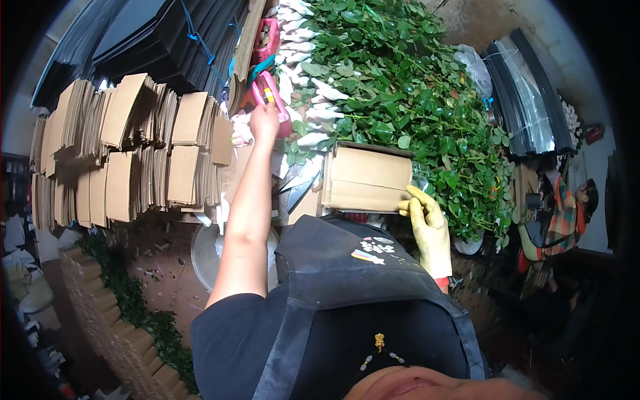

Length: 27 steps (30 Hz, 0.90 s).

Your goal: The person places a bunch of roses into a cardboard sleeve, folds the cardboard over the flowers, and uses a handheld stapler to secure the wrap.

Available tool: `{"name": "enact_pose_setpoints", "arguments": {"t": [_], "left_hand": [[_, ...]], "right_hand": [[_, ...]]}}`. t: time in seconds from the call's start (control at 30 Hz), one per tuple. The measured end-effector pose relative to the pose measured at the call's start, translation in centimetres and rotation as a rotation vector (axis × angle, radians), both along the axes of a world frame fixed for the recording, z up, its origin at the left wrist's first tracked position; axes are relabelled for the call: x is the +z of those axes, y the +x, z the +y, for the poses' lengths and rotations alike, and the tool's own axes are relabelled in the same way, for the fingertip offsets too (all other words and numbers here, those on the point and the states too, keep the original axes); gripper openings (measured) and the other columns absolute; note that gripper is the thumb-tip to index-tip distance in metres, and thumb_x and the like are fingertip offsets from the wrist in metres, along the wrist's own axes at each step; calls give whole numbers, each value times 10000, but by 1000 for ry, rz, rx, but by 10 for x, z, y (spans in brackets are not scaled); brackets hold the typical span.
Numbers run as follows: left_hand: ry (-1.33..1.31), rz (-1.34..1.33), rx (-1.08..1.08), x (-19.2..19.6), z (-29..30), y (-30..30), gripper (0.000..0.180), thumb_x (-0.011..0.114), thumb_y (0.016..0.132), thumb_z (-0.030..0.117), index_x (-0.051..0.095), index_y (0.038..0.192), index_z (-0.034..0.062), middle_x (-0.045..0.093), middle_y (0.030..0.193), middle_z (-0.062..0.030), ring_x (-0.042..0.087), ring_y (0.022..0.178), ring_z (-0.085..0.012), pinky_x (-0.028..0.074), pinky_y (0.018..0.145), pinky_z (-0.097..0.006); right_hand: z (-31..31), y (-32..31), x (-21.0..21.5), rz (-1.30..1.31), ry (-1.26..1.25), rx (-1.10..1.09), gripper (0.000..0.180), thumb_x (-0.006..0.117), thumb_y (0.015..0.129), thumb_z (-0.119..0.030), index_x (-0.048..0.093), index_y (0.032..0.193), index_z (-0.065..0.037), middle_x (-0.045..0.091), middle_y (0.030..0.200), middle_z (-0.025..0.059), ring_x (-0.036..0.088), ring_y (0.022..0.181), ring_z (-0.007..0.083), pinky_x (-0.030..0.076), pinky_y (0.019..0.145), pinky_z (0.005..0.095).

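My bare left hand [265,122] reaches out to a pink plastic holder [279,107] on the work table. Its fingers are closed beside a small yellow piece [269,95] in the holder; what they pinch is too small to make out. My right hand [429,223], in a pale yellow rubber glove, has its bent fingers and thumb on the near right corner of a folded brown cardboard wrap [370,179]. This wrap lies flat in front of my apron, and leafy green stems show at its right end. Whatever it encloses is hidden.
Leafy stems [407,87] with white-sleeved heads [327,90] pile up behind the wrap. Stacked cardboard pieces [127,153] stand on the left, with black sheets [153,47] behind. A round tub [203,257] is below my left arm. Another person [567,213] is at far right.
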<state>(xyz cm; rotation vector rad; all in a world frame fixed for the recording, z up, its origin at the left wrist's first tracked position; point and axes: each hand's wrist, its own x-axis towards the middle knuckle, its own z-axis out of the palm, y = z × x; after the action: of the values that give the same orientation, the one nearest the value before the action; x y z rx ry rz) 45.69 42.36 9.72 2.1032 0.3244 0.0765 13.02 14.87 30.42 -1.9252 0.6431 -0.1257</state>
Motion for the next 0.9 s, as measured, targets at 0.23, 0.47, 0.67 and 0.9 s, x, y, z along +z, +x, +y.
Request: {"name": "enact_pose_setpoints", "arguments": {"t": [0.23, 0.47, 0.67, 0.9], "left_hand": [[329, 73, -171, 15, -15, -76, 307, 576, 1013, 266, 756, 956, 24, 749, 951, -265, 736, 975, -430, 553, 887, -534], [46, 129, -593, 131, -37, -114, 401, 602, 985, 368, 751, 898, 6, 739, 936, -269, 737, 918, -418, 574, 863, -509], [277, 17, -798, 102, -97, -175, 477, 653, 988, 436, 773, 842, -2, 721, 801, -256, 722, 817, -435, 571, 790, -510], [525, 340, -962, 122, -40, -160, 634, 786, 814, 660, 746, 768, 29, 727, 796, -187, 731, 814, -351, 563, 746, -472]], "right_hand": [[-1, 7, 3, 35, -5, 59, 284, 612, 1062, -113, 705, 1318, -33, 784, 1038, 107, 742, 923, 138, 579, 860, 265], [-18, 2, -5, 28, -3, 62, 279, 617, 1063, -113, 707, 1313, -26, 782, 1064, 108, 741, 936, 137, 582, 876, 270], [1, 27, 20, 79, -35, 166, 272, 621, 1063, -135, 716, 1296, -32, 788, 1018, 87, 740, 929, 132, 580, 856, 271], [-11, 13, 7, 12, -32, 146, 265, 631, 1052, -113, 717, 1290, -33, 786, 1022, 88, 734, 931, 134, 577, 864, 274]]}}
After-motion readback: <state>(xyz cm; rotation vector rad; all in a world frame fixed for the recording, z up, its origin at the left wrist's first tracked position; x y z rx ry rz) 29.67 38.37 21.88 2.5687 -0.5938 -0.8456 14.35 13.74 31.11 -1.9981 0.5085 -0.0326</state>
